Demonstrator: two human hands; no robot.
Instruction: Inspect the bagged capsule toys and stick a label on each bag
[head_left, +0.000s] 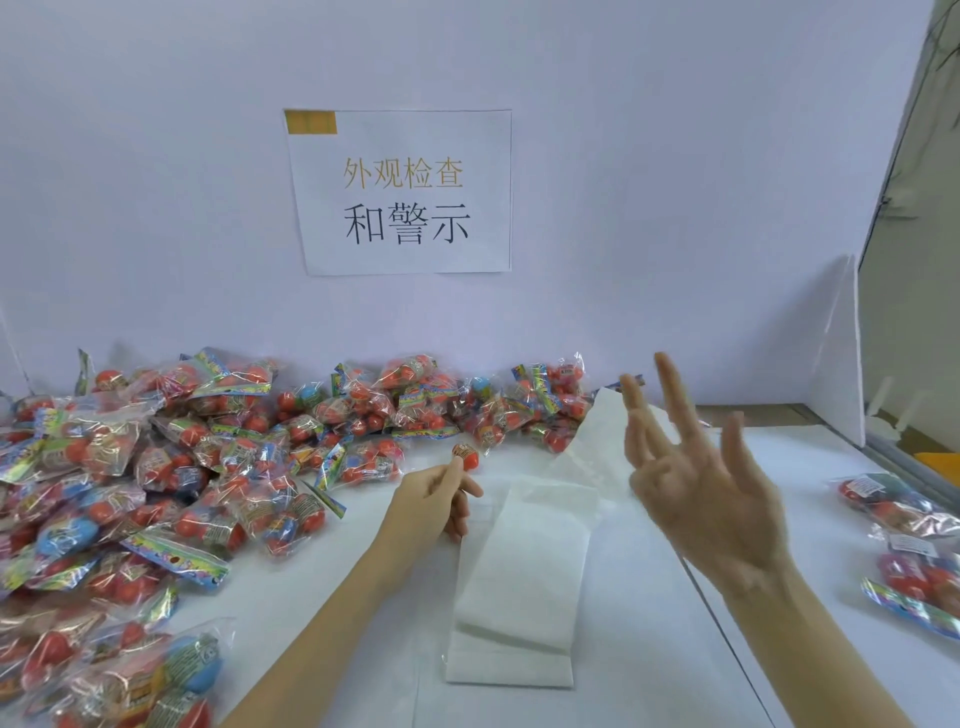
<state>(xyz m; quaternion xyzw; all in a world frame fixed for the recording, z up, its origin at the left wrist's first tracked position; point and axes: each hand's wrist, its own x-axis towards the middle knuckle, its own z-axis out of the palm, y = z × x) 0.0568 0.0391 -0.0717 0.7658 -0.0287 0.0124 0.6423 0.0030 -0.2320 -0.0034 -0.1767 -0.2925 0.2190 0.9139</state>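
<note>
A: What does the person have in the hands?

B: The left hand (441, 496) is curled, pinching something small at the fingertips, and a small red capsule (466, 456) shows just past them; whether the fingers hold it cannot be told. The right hand (696, 467) is raised above the bench (649, 623), fingers spread wide, holding nothing.

A: And the bags?

B: A big pile of bagged toys (197, 457) covers the left and back of the bench. A few bags (904, 530) lie apart at the right edge, likely done. A long white backing strip (519, 582) runs down the middle.

A: How should the step go?

B: Probably by drawing one bag from the near edge of the pile, turning it to check the seal and capsules, then pressing the label flat on a smooth patch of film, away from creases.
</note>
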